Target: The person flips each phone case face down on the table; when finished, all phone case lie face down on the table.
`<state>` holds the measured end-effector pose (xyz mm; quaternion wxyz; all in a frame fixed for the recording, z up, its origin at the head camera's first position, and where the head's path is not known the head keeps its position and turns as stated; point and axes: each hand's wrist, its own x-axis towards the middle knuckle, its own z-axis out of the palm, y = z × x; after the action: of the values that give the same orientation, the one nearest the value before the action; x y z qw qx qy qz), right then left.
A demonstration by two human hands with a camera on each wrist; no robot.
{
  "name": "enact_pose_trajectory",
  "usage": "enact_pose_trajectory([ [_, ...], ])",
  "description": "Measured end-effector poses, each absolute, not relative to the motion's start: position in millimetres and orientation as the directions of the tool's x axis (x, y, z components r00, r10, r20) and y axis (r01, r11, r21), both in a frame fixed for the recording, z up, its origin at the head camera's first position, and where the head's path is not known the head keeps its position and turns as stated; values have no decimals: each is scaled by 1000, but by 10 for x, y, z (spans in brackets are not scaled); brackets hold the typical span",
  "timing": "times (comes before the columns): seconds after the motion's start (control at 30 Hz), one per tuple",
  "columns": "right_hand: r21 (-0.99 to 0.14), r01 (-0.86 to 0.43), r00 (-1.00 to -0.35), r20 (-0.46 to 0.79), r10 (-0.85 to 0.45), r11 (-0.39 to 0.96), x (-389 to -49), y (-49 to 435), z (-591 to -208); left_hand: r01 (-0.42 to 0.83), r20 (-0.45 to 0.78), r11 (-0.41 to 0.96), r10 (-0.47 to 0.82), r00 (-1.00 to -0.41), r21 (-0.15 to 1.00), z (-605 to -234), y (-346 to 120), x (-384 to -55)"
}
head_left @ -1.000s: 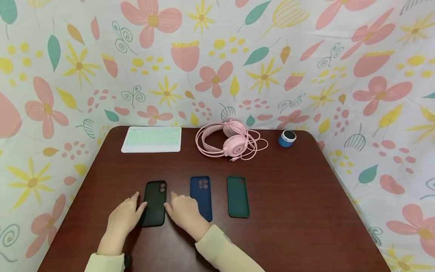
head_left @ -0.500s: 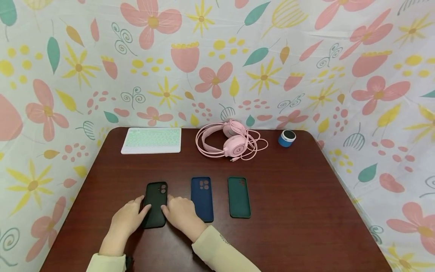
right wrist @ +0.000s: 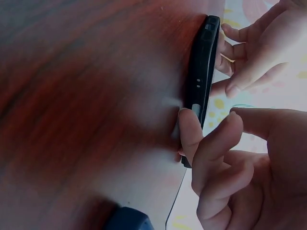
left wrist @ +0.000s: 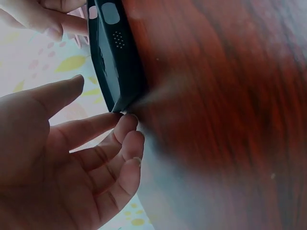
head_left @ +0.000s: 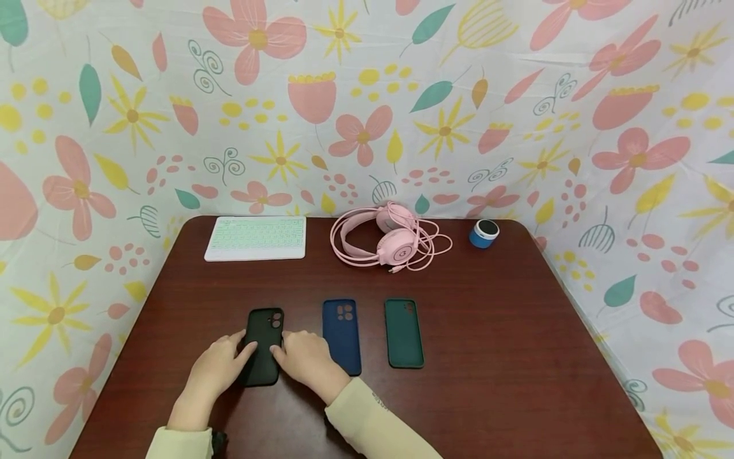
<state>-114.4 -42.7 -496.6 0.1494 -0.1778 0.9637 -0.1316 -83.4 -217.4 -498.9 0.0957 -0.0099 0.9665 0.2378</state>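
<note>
The black phone case point(head_left: 263, 350) lies on a glossy, reddish-brown table point(head_left: 504, 357) before a flowered cloth point(head_left: 367, 89); the left hand point(head_left: 215, 368) and right hand point(head_left: 306, 359), fingers loosely bent, touch its opposite edges without gripping it.

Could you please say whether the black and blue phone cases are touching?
Apart: the head view shows tabletop between the black case and blue case.
</note>
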Motion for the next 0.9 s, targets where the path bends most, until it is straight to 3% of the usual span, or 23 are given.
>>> enact_pose_trajectory([
  [0.9, -401, -265, -917, -177, -358, 877, -1132, -392, -4873, -74, -149, 804, 18, -989, 590, -4852, -2150, -807],
])
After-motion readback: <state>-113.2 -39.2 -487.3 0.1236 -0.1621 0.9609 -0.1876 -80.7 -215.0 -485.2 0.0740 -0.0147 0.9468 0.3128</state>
